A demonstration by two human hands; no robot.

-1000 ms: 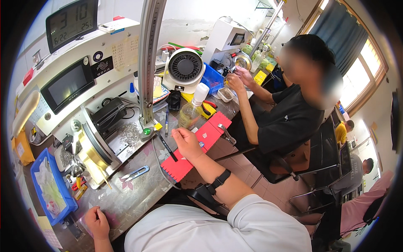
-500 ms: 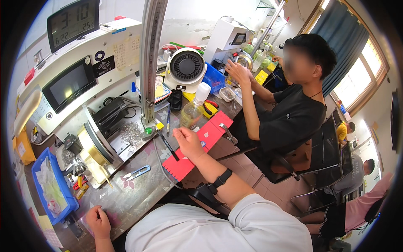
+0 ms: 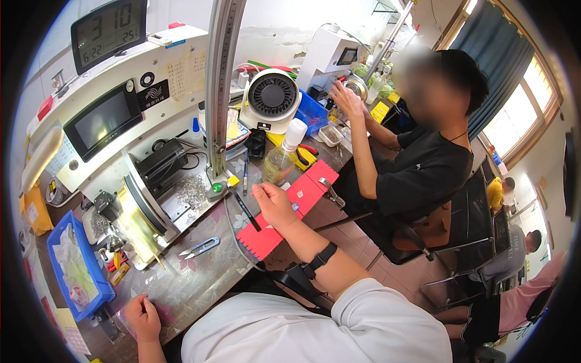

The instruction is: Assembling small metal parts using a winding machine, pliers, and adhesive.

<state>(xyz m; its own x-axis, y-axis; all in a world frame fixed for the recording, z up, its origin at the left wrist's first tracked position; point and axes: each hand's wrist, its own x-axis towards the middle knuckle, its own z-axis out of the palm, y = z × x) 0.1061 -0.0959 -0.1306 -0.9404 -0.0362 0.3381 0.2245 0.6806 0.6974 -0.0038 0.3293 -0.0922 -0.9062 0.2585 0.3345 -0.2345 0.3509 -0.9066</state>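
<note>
A: State the position and pose of the right hand.
B: The right hand is above a long, flat red strip with a notched end. The forearm enters from the lower right and angles up and to the left, with a black band around it. The fingers are curled into the palm and the thumb lies along the index finger. The hand is closed; whether anything small is inside cannot be told.

A: Locate the strip.
B: It lies along the front edge of the grey, flower-patterned desk, right of the blue-handled cutting tool. A bent silver metal clamp sits near its right end.

A: What is next to the right hand?
B: A clear bottle with a white cap stands just beyond it. A slim black rod lies to its left, one end over the strip.

A: State the pose of the left hand.
B: The left hand is near the front edge, toward the desk's left corner. Its fingers are folded in a loose fist, thumb uppermost, with no object visible in it. A blue plastic tray is beyond it, at the left edge.
</note>
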